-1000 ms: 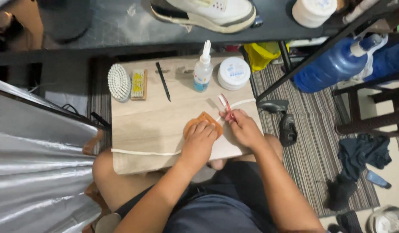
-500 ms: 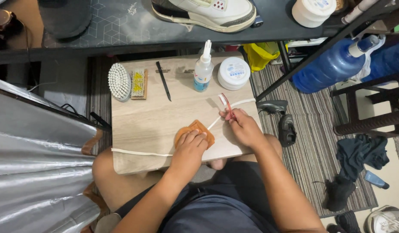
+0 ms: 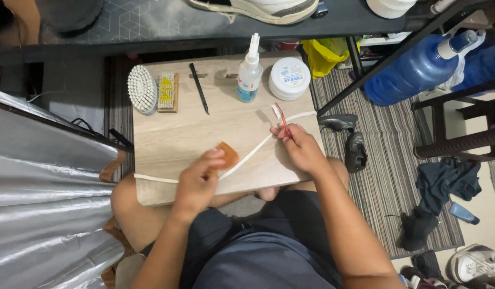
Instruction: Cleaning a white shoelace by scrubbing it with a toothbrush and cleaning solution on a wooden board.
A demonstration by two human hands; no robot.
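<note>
On the wooden board (image 3: 204, 128) across the person's lap, the left hand (image 3: 196, 182) presses an orange cloth pad (image 3: 226, 155) onto a white shoelace (image 3: 253, 152) while the right hand (image 3: 301, 150) pins the lace's far-right stretch, gripping a red toothbrush (image 3: 282, 119)—seemingly mid-wipe, needing steady tension.

Blue-labelled squeeze bottle (image 3: 249, 75) beside white round tub (image 3: 289, 78).

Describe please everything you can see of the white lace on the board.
The lace is a long, flat white strip, cloth by its look. It lies loose across the wooden board, running from the lower left edge up to the right edge. The left hand presses an orange pad on its middle part. The right hand, holding a red toothbrush, rests on it further right.
</note>
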